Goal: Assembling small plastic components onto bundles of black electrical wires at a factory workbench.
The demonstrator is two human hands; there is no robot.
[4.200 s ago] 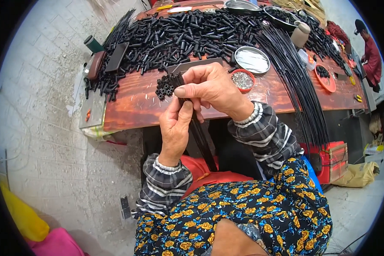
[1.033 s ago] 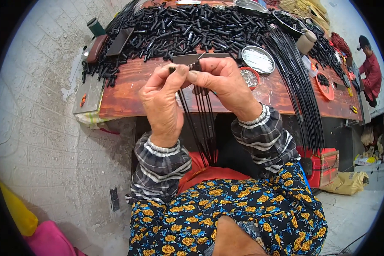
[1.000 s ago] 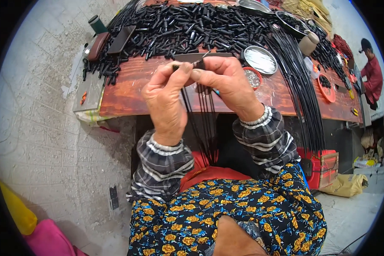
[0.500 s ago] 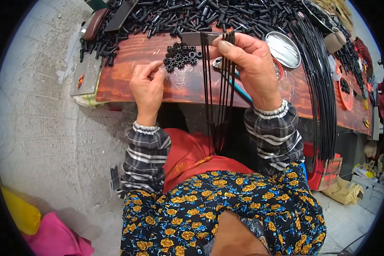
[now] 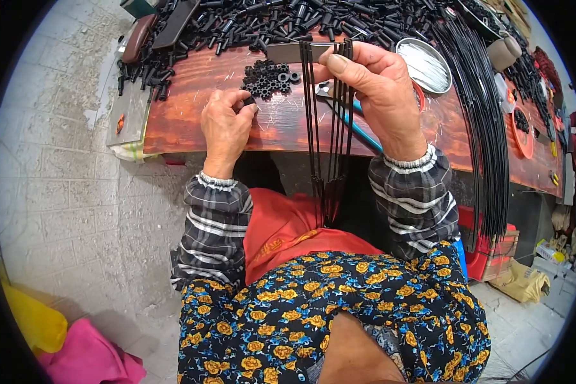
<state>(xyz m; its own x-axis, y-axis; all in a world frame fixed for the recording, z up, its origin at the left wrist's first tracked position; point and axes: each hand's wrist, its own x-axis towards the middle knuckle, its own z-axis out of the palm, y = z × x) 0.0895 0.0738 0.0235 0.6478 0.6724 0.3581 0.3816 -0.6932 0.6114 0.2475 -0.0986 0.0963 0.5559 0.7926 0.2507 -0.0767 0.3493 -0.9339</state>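
My right hand pinches the top ends of several thin black umbrella ribs between thumb and fingers. The ribs hang down past the table's near edge toward my lap, their jointed lower parts close together. To the left, my left hand is closed at the thumb and forefinger on a small black piece, mostly covered by the fingertips. Just beyond it lies a pile of small black toothed rings. Behind the ribs, a tool with blue handles rests on the table.
Black plastic tubes heap along the far side of the reddish wooden table. A round metal dish of thin pale pins stands right. Long black ribs drape over the near edge. An orange dish sits farther right.
My left hand has moved slightly right and now pinches a small black piece beside the rings. The right hand still holds the ribs, almost in the same place.
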